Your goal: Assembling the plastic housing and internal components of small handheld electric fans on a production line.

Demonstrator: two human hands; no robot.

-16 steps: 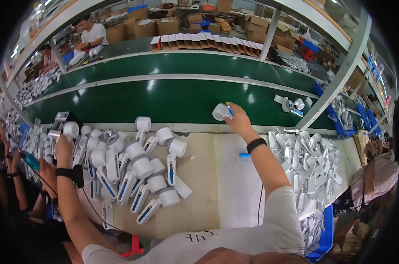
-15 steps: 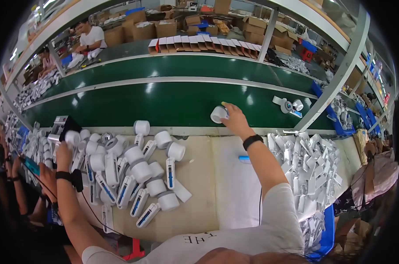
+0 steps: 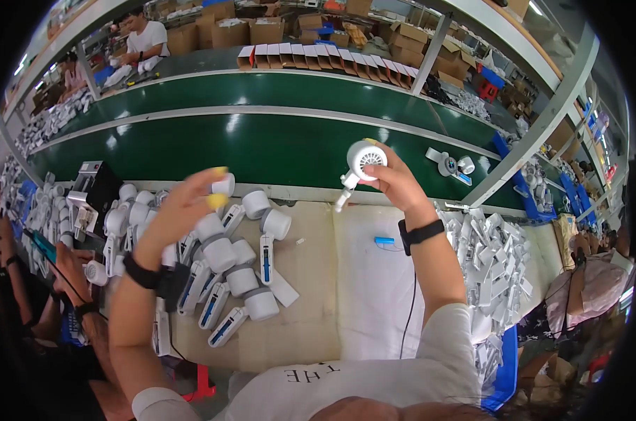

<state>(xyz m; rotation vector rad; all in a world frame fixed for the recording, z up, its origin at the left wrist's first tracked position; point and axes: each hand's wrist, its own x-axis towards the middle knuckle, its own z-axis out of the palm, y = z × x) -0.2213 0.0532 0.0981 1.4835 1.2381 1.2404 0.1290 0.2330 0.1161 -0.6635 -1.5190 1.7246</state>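
My right hand [image 3: 400, 184] grips a white handheld fan [image 3: 360, 156] over the near edge of the green belt. The fan's round grille faces me, and its short handle hangs down to the left. On the left, my left hand [image 3: 181, 207] is raised over a heap of similar fans [image 3: 220, 254], its fingers spread and slightly blurred. Yellow covers sit on some of its fingertips, and nothing shows between them. Several fans in the heap lie with their handles toward me, blue strips exposed in them. A small blue cylinder [image 3: 384, 241] with a thin wire lies on the white sheet.
Beyond the worktop runs the green conveyor belt [image 3: 276, 151], with some fan parts [image 3: 452, 165] at its right. White plastic pieces [image 3: 490, 263] are piled on my right, above a blue bin [image 3: 504, 372]. A black-and-silver device [image 3: 93, 196] and a co-worker's hand [image 3: 69, 270] are at left.
My right hand has lifted the fan off the belt area and turned it, so its grille shows. My left hand has left the device's side, moving right and opening.
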